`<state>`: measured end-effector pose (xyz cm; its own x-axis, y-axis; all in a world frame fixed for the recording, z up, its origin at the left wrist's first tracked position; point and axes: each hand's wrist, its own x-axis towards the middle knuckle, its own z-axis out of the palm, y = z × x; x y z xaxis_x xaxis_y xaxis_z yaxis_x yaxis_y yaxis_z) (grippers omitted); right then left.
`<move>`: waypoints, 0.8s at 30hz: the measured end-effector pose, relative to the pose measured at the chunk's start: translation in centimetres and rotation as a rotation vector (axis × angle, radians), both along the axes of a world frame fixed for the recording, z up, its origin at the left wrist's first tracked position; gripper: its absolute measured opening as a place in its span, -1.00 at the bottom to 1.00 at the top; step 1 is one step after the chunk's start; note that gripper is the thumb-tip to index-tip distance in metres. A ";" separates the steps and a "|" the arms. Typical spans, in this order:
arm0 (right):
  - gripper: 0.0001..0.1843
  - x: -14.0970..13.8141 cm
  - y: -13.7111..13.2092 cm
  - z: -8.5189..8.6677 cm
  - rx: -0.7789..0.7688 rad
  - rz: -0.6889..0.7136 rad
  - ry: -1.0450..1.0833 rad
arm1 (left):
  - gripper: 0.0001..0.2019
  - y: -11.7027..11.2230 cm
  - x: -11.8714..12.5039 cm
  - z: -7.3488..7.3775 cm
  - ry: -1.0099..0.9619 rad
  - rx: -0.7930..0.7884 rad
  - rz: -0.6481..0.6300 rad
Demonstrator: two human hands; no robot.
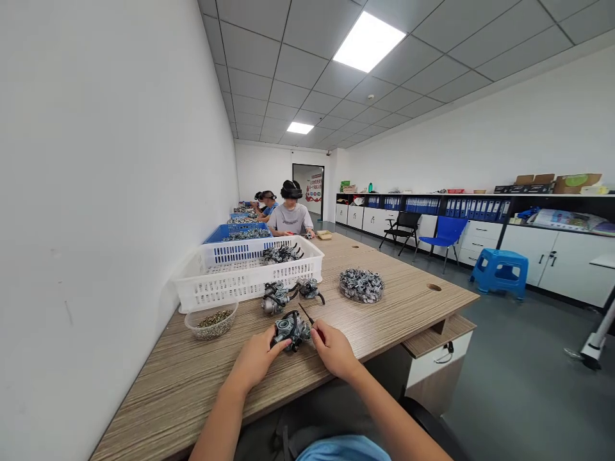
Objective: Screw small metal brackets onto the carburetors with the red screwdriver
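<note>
My left hand (259,360) is closed round the left side of a grey metal carburetor (291,328) with a black hose, resting on the table. At its right side, my right hand (332,347) grips a thin dark screwdriver (306,312), its shaft pointing up and to the left. Fingers hide most of the handle. Just beyond stand two more carburetors, one on the left (275,298) and one on the right (310,289). A clear tub (196,328) of small brass-coloured parts is to the left. A round clear container (342,289) heaped with grey metal parts sits to the right.
A white plastic basket (250,283) with several carburetors stands along the wall, a blue basket (216,234) behind it. Across the table sits a person (291,219) with a headset. The wooden table (408,291) ends on the right; a blue stool (500,269) stands beyond.
</note>
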<state>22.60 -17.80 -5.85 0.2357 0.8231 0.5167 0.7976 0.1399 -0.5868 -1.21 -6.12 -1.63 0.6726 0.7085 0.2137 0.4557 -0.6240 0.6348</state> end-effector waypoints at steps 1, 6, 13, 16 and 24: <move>-0.69 0.1 0.0 0.0 -0.002 0.002 0.009 | -0.49 -0.1 0.0 0.1 -0.001 -0.009 0.001; -0.68 0.4 0.2 -0.3 0.043 -0.007 0.039 | -0.43 -0.4 -0.3 0.1 -0.025 -0.055 -0.008; -0.68 1.9 0.3 -1.2 0.158 -0.130 0.062 | -0.45 0.2 -0.3 -1.0 -0.076 -0.058 -0.009; -0.67 4.0 -1.1 -0.9 0.152 -0.187 0.036 | -0.49 0.4 -0.1 -1.4 -0.081 -0.039 -0.009; -0.66 9.6 -7.5 3.0 -0.007 -0.441 -0.195 | -0.63 0.6 0.1 -1.7 -0.043 0.008 -0.009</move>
